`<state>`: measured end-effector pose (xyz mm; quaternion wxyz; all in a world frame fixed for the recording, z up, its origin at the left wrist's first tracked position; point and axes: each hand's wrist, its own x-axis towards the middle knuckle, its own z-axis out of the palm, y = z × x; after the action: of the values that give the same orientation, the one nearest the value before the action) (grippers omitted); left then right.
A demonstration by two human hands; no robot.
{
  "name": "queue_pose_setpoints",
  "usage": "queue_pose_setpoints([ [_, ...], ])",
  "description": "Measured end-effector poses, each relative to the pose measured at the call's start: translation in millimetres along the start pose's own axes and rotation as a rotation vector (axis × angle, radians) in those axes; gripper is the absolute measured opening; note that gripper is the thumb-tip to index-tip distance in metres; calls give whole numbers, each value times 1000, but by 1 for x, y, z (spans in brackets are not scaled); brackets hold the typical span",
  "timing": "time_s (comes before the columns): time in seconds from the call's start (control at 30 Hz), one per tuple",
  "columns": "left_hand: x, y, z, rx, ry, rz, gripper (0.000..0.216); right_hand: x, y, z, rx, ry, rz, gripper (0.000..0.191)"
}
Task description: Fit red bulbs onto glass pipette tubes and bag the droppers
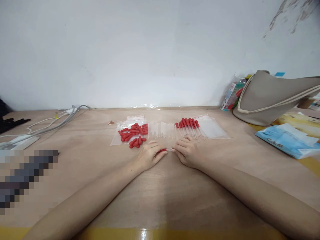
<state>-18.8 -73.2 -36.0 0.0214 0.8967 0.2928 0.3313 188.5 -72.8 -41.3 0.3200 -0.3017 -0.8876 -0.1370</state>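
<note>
Between the fingers of my left hand (151, 155) is a red rubber dropper bulb (162, 150). My right hand (187, 152) pinches a clear glass dropper tube (169, 149), whose end meets the bulb's mouth; how deep it sits I cannot tell. Beyond my left hand, loose red bulbs (133, 131) lie partly on a clear plastic bag. A row of bare glass tubes (161, 130) lies side by side just past both hands. Several droppers with red bulbs on their tubes (187, 123) rest behind my right hand, partly over another clear bag (215, 128).
At the right stand a grey-beige drawstring bag (270, 96) and a bottle-like plastic package (232, 95), with a blue tissue pack (285, 141) in front. Cables (57, 123) and a power strip (23, 141) lie at the left. A white wall (150, 53) closes off the table's back edge.
</note>
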Motion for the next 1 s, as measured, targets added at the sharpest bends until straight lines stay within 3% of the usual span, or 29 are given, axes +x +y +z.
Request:
queue_pose_setpoints([
  [0.43, 1, -1, 0, -16, -37, -12, 18, 10, -12, 2, -19, -57, 82, 27],
  [0.6, 0, -2, 1, -29, -38, -92, 16, 11, -10, 0, -25, -142, 64, 22],
  [0.7, -1, -3, 0, -34, 16, -153, 25, 12, -5, -8, -72, -185, 74, 19],
  [0.8, -2, -3, -2, -17, 37, -205, 37, 15, 9, -15, -113, -166, 277, 21],
  [1.0, -1, -3, -2, -51, -94, -159, 19, 35, 53, -10, -153, -150, 869, 32],
])
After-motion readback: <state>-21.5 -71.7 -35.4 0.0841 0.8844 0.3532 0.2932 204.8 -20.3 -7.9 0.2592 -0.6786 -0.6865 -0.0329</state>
